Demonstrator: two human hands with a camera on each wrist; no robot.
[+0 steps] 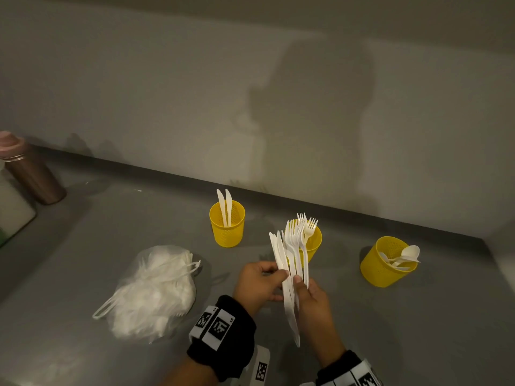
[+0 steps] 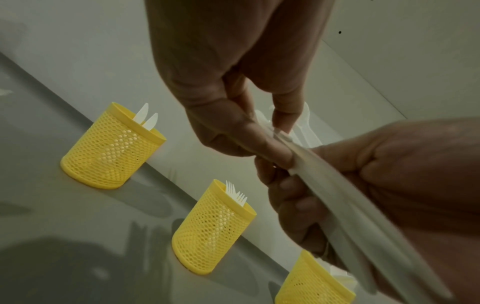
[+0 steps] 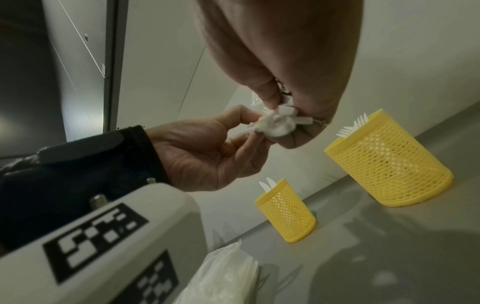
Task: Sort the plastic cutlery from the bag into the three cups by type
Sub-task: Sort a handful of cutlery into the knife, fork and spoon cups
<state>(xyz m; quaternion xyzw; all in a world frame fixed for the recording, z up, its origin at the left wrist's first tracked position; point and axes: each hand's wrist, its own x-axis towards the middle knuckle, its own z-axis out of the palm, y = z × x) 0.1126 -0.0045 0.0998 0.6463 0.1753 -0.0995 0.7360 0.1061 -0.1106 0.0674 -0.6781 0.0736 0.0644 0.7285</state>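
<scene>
My right hand grips a fanned bundle of white plastic forks and knives by the handles, above the grey counter. My left hand pinches the knives at the bundle's left edge. In the right wrist view the handle ends show between both hands. Three yellow mesh cups stand beyond: the left cup holds two knives, the middle cup, partly hidden by the bundle, holds forks, and the right cup holds spoons. A clear bag of white cutlery lies to the left of my hands.
A copper-coloured bottle and a white container stand at the far left of the counter. A wall runs close behind the cups. The counter ends at a raised edge on the right.
</scene>
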